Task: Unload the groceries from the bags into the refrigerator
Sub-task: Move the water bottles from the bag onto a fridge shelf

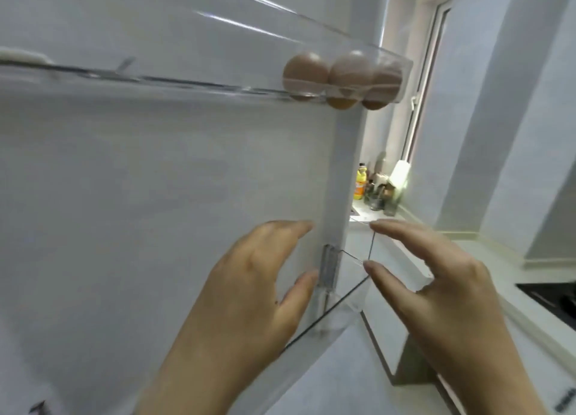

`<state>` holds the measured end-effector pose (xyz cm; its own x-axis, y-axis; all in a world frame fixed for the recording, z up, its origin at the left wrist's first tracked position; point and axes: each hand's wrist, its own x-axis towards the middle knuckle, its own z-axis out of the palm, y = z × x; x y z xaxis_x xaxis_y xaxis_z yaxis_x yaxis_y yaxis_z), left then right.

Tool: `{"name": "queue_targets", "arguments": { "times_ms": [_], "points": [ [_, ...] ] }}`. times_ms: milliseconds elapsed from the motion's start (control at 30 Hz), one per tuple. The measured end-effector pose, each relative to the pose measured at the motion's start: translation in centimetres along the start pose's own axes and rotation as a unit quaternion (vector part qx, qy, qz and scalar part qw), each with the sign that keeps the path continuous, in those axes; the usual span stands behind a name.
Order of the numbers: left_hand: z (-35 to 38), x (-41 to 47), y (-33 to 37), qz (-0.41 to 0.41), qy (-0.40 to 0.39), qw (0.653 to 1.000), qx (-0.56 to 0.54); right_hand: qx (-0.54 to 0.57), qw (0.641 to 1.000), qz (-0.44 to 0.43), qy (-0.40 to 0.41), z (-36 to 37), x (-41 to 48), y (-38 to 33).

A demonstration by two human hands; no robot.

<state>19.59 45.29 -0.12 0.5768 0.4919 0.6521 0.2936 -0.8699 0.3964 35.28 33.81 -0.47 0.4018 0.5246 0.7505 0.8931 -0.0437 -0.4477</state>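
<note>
Between your left hand (255, 277) and right hand (430, 274) stand the white door edge (338, 181) and the corner of the clear bin (349, 296), blocking a straight crossing. Above your left fingers the door panel (171, 171) is bare up to the clear upper shelf (187, 82). Brown eggs (343, 78) fill its end, high over the gap. Beyond your right fingertips, bottles (374, 187) crowd the counter (486, 252).

I make out three brown eggs (350, 72) in a clear, colourless door shelf (218, 84), set against the plain white refrigerator door (156, 181). Past its edge there is a yellow bottle (360, 182) (orange band on the label) on a pale cream bench (467, 246), and a black cooktop (551, 299) far right.
</note>
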Motion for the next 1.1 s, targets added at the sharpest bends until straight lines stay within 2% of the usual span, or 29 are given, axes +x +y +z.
{"name": "queue_targets", "arguments": {
  "times_ms": [267,400,767,1100],
  "points": [
    [5.6,-0.8,2.5,0.099,-0.114,0.977,-0.148,-0.143,0.980,0.139,0.007,-5.4,-6.7,1.0],
    [8.6,-0.9,5.8,0.138,-0.148,0.963,-0.180,-0.187,0.964,0.187,0.018,-9.4,-9.0,1.8],
    [18.1,-1.5,23.2,0.256,-0.211,0.901,-0.280,-0.278,0.909,0.287,0.116,-25.2,-16.0,7.4],
    [26.3,-3.6,34.8,0.316,-0.301,0.837,-0.330,-0.334,0.846,0.389,0.145,-34.8,-22.2,12.4]
  ]
}}
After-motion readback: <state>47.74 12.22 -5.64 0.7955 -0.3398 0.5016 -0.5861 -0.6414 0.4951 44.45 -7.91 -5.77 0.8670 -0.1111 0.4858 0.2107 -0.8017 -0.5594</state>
